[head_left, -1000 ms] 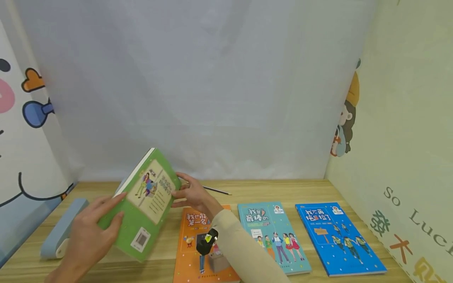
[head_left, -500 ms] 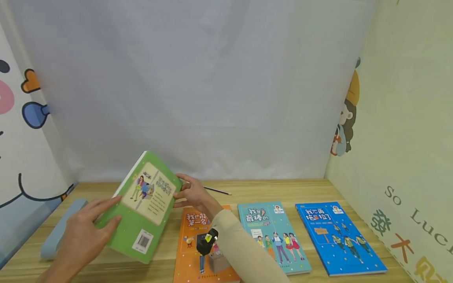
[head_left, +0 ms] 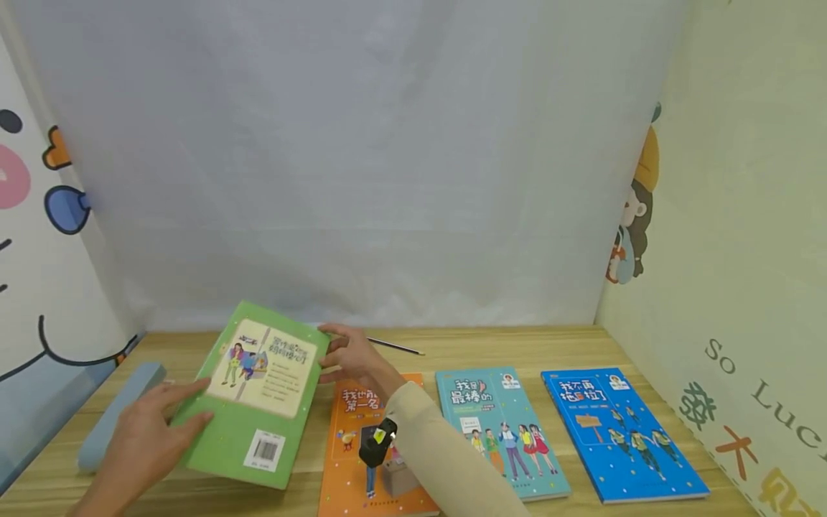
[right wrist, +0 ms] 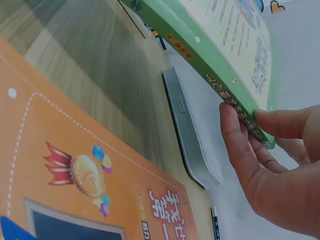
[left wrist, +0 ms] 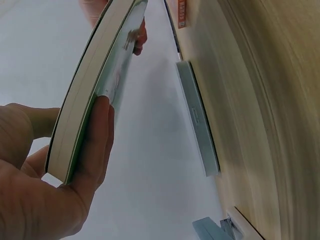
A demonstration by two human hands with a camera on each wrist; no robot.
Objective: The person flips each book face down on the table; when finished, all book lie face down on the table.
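Two hands on one green book (head_left: 252, 398); my left hand (head_left: 145, 441) grips its left edge, thumb on the back cover, fingers (left wrist: 95, 145) curled under against the page block; my right hand (head_left: 349, 353) pinches the far right corner by the spine, fingers (right wrist: 240, 145) pressed to the spine, thumb on top. Both hands clamped on it, neither free. Book is tilted, back cover w/ barcode facing up, low over the left part of the wooden table (head_left: 491, 345); near edge seems close to or on the wood, can't tell which from the head view; the wrist views show its far side raised off the table w/ a gap beneath. Gripping opposite edges keeps the cover flat and the pages from fanning, I'd say.

Under and behind the book, a thin grey tin (right wrist: 192, 145) lies flat on the wood, apart from the book. Left of my left hand, a light blue case (head_left: 116, 416) lies along the table edge. Three more books lie flat in a row to the right, covers up: orange book (head_left: 349, 438) just beside the green one, partly hidden by my right sleeve (head_left: 439, 452); teal book (head_left: 497, 424) next; blue book (head_left: 620, 431) furthest right, all a bit apart. A pencil (head_left: 394, 347) lies behind my right hand, near the white curtain (head_left: 388, 158).
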